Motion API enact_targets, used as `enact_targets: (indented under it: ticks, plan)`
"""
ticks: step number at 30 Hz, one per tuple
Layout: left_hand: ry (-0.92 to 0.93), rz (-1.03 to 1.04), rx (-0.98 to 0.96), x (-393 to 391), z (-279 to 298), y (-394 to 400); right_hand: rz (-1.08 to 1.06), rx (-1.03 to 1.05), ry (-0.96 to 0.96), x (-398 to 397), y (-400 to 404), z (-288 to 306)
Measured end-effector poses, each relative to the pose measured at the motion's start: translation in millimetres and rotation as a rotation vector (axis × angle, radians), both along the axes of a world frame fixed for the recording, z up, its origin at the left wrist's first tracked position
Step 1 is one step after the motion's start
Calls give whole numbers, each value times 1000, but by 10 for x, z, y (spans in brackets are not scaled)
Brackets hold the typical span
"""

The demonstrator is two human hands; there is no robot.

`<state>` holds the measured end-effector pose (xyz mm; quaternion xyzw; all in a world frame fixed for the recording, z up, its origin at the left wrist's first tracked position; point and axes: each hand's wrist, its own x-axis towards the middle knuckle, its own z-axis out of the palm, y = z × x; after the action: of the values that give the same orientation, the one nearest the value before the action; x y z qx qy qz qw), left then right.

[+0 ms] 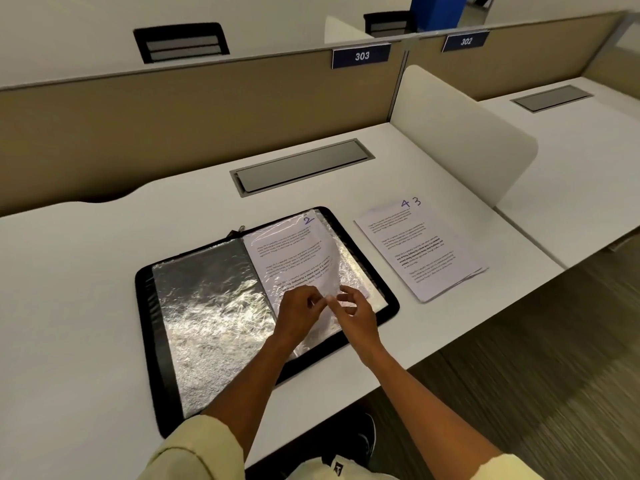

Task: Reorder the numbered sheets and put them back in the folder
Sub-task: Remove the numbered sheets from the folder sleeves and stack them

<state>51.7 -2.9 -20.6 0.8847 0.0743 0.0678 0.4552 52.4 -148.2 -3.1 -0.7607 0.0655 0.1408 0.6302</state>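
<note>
Indoors, white desk (104, 271), tan partition (173, 123), sign 303 (361, 56)

Shiny crinkly plastic, matt everything else

The folder (266, 306) has a matt black edge and glossy, wrinkled clear plastic sleeves (211, 306) that glare hard. The numbered sheets (420, 251) are plain matt white paper, the counter (86, 306) is smooth matt white laminate, the cable flap (301, 167) looks like brushed grey metal, and the divider panel (173, 133) looks like tan cloth.
</note>
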Motion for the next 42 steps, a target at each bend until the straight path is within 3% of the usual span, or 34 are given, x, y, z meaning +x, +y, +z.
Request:
enact_targets:
  ticks: [9,16,29,42]
  plan:
    - [39,-164,24,-42,-31,47,-49,-82,-12,11,31,-58]
    - [30,-82,-3,-85,15,39,-164,-28,-25,-47,5,-94]
    - [-75,-113,62,-105,-32,-9,-430,191,9,-117,82,-14]
    - [-74,-107,73,-113,-50,-85,-443,99,-47,-213,167,-104]
